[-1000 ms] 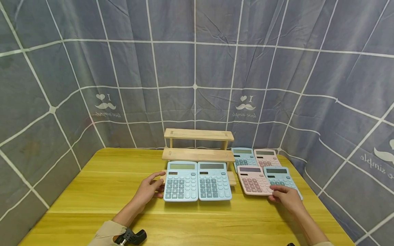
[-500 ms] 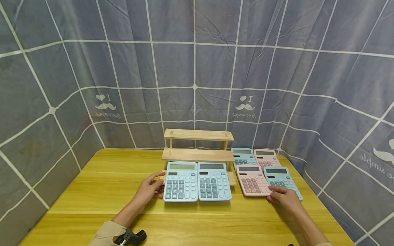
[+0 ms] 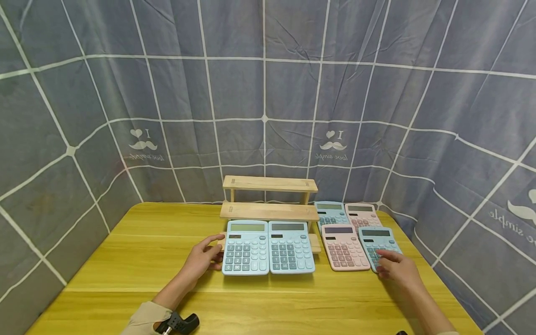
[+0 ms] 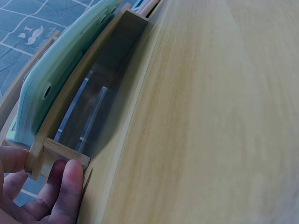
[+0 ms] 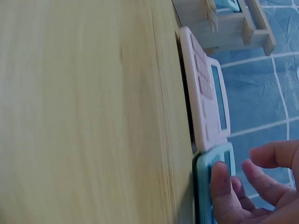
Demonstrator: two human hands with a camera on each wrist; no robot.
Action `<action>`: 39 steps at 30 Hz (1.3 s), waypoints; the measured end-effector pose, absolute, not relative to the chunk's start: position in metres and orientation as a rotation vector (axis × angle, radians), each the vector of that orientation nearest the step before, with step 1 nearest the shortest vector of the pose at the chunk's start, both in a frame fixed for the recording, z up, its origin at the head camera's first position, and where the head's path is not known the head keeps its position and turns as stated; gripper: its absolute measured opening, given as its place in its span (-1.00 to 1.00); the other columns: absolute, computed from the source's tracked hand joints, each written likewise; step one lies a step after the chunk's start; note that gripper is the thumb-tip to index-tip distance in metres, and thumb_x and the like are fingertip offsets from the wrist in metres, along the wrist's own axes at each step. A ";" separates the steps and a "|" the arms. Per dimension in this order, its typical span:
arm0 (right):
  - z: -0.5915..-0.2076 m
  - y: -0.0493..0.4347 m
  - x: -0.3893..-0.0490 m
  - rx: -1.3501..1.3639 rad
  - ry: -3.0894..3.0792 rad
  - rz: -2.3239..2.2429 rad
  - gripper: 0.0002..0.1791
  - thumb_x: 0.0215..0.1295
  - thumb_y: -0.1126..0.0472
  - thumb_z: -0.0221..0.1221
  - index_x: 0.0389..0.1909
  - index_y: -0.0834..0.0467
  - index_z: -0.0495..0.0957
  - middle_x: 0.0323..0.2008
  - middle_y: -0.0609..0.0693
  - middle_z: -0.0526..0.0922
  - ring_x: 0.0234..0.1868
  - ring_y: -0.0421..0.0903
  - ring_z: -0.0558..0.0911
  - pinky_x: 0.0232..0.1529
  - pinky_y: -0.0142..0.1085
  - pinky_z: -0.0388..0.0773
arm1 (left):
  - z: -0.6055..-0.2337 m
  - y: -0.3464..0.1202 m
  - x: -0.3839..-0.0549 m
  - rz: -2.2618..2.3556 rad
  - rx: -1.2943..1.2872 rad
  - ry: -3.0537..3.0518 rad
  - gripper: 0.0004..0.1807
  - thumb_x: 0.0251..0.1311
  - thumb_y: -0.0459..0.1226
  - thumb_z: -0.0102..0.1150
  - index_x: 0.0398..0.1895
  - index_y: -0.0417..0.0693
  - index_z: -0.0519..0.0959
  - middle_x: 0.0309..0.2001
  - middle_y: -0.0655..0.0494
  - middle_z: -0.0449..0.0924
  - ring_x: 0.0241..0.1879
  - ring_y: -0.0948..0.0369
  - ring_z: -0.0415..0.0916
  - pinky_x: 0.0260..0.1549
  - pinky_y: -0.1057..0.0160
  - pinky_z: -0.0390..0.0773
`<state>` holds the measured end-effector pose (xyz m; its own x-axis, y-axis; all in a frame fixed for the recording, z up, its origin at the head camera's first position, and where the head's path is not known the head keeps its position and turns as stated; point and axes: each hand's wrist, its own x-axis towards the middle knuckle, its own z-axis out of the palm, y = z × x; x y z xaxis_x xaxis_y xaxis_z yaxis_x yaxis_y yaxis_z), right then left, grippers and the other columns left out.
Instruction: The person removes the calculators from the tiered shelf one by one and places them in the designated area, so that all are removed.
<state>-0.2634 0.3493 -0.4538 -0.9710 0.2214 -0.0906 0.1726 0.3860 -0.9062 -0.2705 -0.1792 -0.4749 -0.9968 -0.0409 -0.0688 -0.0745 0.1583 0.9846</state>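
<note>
Two light-blue calculators (image 3: 246, 247) (image 3: 292, 246) lean side by side on the lowest step of a tiered wooden stand (image 3: 269, 211). My left hand (image 3: 202, 256) grips the left end of that step; the left wrist view shows fingertips (image 4: 70, 179) against its end piece (image 4: 63, 151), beside a calculator's edge (image 4: 49, 88). On the right, a pink calculator (image 3: 344, 249) lies next to a blue calculator (image 3: 378, 242). Over the lower part of this blue one, my right hand (image 3: 399, 270) hovers with loosely bent fingers, holding nothing; it partly hides the keys.
Behind the right pair lie another blue calculator (image 3: 331, 213) and another pink calculator (image 3: 362, 214), their lower parts covered. The stand's middle and top boards (image 3: 270, 183) rise at the back. A grey grid-patterned curtain (image 3: 268, 93) surrounds the yellow wooden table (image 3: 251, 307).
My right hand has let go of the front pink calculator and moved right, over the blue one. The pink calculator has shifted slightly left and toward me. My left hand stays put.
</note>
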 end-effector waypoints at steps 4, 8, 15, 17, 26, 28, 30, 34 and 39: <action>-0.454 0.359 -0.265 -0.429 -2.532 1.670 -0.46 0.38 0.32 0.10 0.33 0.48 0.35 -0.16 0.05 0.70 -0.37 -0.19 0.69 -0.33 -0.29 0.72 | -0.476 -0.180 -0.271 2.010 -0.124 2.378 -0.56 0.50 -0.23 0.03 0.39 -0.04 0.43 -0.19 -0.09 0.66 -0.27 0.09 0.58 -0.36 0.17 0.71; -0.455 0.370 -0.267 -0.519 -2.449 1.714 -0.41 0.37 0.31 0.12 0.38 0.44 0.32 -0.15 0.07 0.65 -0.40 -0.20 0.71 -0.35 -0.30 0.72 | -0.477 -0.180 -0.271 2.005 -0.126 2.382 -0.56 0.50 -0.22 0.04 0.39 -0.04 0.43 -0.18 -0.09 0.66 -0.26 0.08 0.59 -0.36 0.16 0.72; -0.460 0.393 -0.270 -0.598 -2.343 1.817 -0.32 0.38 0.37 0.10 0.48 0.42 0.16 -0.27 -0.13 0.61 -0.48 -0.19 0.73 -0.40 -0.30 0.72 | -0.475 -0.179 -0.271 2.015 -0.122 2.373 -0.57 0.49 -0.24 0.04 0.37 -0.04 0.45 -0.20 -0.09 0.67 -0.27 0.09 0.59 -0.37 0.18 0.71; -0.459 0.398 -0.272 -0.604 -2.333 1.845 -0.30 0.37 0.37 0.10 0.49 0.42 0.13 -0.29 -0.15 0.61 -0.50 -0.18 0.73 -0.41 -0.29 0.72 | -0.475 -0.179 -0.271 2.019 -0.122 2.371 -0.57 0.49 -0.25 0.04 0.37 -0.04 0.45 -0.21 -0.09 0.67 -0.27 0.09 0.59 -0.37 0.18 0.71; -0.457 0.409 -0.277 -0.587 -2.425 1.876 -0.30 0.41 0.34 0.05 0.47 0.52 0.06 -0.49 -0.14 0.62 -0.53 -0.21 0.71 -0.41 -0.33 0.71 | -0.476 -0.180 -0.271 2.014 -0.131 2.377 -0.56 0.49 -0.23 0.05 0.38 -0.03 0.44 -0.21 -0.08 0.67 -0.27 0.08 0.58 -0.37 0.16 0.71; -0.457 0.409 -0.277 -0.572 -2.435 1.883 -0.29 0.41 0.33 0.06 0.47 0.53 0.05 -0.48 -0.17 0.62 -0.53 -0.21 0.71 -0.39 -0.33 0.72 | -0.476 -0.180 -0.271 2.012 -0.134 2.379 -0.56 0.49 -0.22 0.05 0.38 -0.03 0.44 -0.21 -0.08 0.67 -0.27 0.07 0.58 -0.37 0.15 0.71; -0.456 0.409 -0.278 -0.556 -2.442 1.887 -0.27 0.40 0.32 0.08 0.47 0.53 0.05 -0.47 -0.19 0.62 -0.52 -0.21 0.71 -0.38 -0.33 0.72 | -0.476 -0.180 -0.271 2.011 -0.134 2.382 -0.56 0.49 -0.22 0.05 0.38 -0.03 0.44 -0.21 -0.08 0.67 -0.26 0.07 0.58 -0.37 0.15 0.71; -0.455 0.408 -0.279 -0.550 -2.452 1.884 -0.26 0.40 0.30 0.09 0.47 0.52 0.05 -0.45 -0.22 0.61 -0.51 -0.22 0.71 -0.37 -0.33 0.72 | -0.476 -0.180 -0.271 2.009 -0.126 2.387 -0.57 0.49 -0.22 0.05 0.38 -0.03 0.45 -0.21 -0.08 0.67 -0.27 0.08 0.59 -0.37 0.16 0.72; -0.455 0.408 -0.280 -0.559 -2.465 1.875 -0.26 0.41 0.29 0.08 0.48 0.51 0.04 -0.44 -0.20 0.59 -0.51 -0.22 0.70 -0.39 -0.33 0.72 | -0.475 -0.180 -0.271 2.013 -0.111 2.383 -0.57 0.49 -0.24 0.04 0.38 -0.03 0.44 -0.20 -0.09 0.67 -0.27 0.09 0.59 -0.37 0.18 0.71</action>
<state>-0.2804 0.4082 -0.4551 -0.9370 0.2746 -0.2159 0.2815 0.2272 -0.9323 -0.2706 -0.1797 -0.4745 -0.9973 -0.0413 -0.0609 -0.0669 0.1656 0.9839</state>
